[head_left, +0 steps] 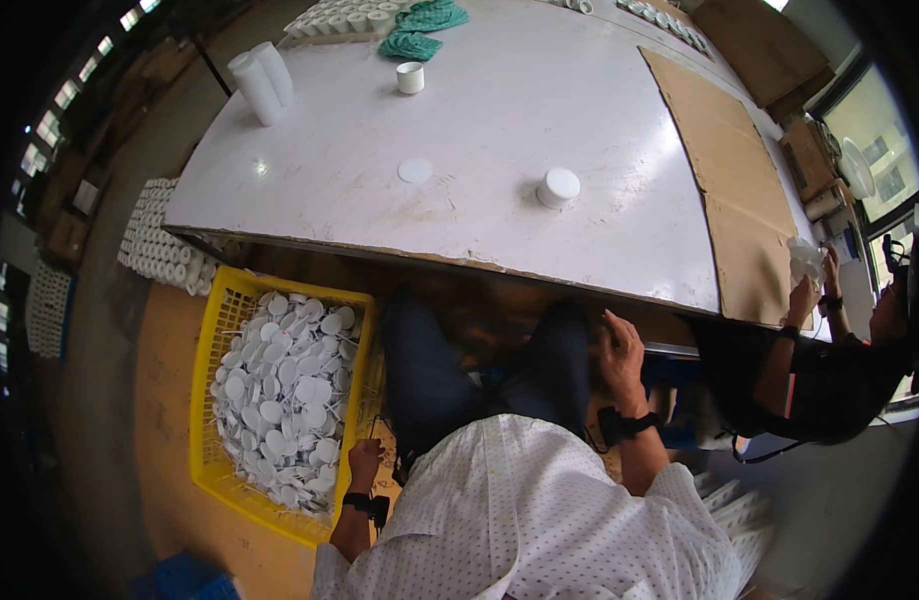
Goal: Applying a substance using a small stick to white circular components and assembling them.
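My left hand (366,462) hangs low beside the right edge of a yellow plastic basket (209,375). Its fingers are curled closed, and a thin dark cord or stick shows just above them; what they hold is too small to make out. The basket is heaped with white discs on thin stems (279,390). Over my right knee, just off the table's front edge, my right hand (622,358) is open with its fingers stretched and holds nothing. On the white table (329,200) stand a round white lidded tub (558,188) and a white cup (410,78), with a flat white disc (414,170) between them.
White rolls (261,85) stand at the table's far left, green cloth-like pieces (419,28) at the back. Brown cardboard (724,180) covers the right side. A co-worker (819,380) there handles something pale. Stacked white cylinders (164,238) sit beyond the basket.
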A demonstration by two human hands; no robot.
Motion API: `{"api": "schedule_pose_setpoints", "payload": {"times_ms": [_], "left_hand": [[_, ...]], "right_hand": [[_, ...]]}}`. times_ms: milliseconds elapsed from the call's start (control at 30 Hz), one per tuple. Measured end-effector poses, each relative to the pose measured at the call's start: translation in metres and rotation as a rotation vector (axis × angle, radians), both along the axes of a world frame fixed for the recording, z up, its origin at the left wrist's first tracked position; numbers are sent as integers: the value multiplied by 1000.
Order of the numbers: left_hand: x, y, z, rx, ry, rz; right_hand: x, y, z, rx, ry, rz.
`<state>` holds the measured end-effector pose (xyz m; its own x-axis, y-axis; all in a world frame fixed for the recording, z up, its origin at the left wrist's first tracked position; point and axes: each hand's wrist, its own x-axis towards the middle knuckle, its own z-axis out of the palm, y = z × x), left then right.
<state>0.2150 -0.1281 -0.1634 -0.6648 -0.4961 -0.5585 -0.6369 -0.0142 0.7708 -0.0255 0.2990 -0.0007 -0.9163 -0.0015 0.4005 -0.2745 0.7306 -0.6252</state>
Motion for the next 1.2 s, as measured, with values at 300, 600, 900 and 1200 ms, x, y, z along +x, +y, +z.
{"api": "schedule_pose_setpoints", "payload": {"times_ms": [300,600,900,1200], "left_hand": [[123,10,-43,-51,-357,-661],[117,6,-71,-189,-294,-672],[106,8,-57,-290,-244,-554],[12,20,27,-308,141,-346]], "right_hand": [[27,17,-21,-73,-155,-6],[36,13,-21,-83,-194,37],[-49,-48,47,-524,-188,192],[-136,-186,58,-92,-92,554]]}}
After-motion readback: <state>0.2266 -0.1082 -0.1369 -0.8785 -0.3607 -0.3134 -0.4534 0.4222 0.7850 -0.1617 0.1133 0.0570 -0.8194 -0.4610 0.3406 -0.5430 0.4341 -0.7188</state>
